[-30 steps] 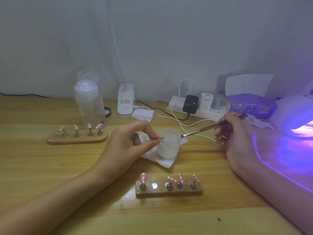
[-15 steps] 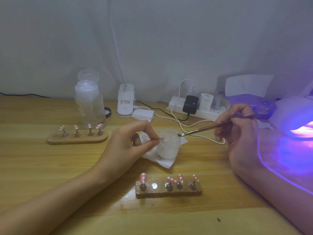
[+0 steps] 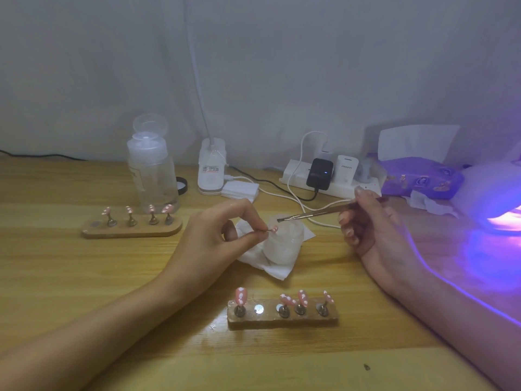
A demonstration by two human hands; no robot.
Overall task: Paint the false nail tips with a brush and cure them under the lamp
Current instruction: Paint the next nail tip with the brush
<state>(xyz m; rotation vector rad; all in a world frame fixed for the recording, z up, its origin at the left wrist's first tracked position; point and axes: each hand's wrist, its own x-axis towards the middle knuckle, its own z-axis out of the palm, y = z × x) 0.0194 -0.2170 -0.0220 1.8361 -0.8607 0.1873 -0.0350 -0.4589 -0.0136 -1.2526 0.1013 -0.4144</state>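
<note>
While the left hand (image 3: 217,238) pinches a pink nail tip (image 3: 274,229) between thumb and forefinger, the right hand (image 3: 375,230) grips a brush (image 3: 315,214). Its bristles hover at one o'clock of the tip, above a frosted jar (image 3: 282,246).

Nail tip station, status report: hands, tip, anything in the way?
Left hand pinching one pink nail tip over the white jar. Right hand holding brush, bristles just above the tip, not touching. Path clear.
</note>
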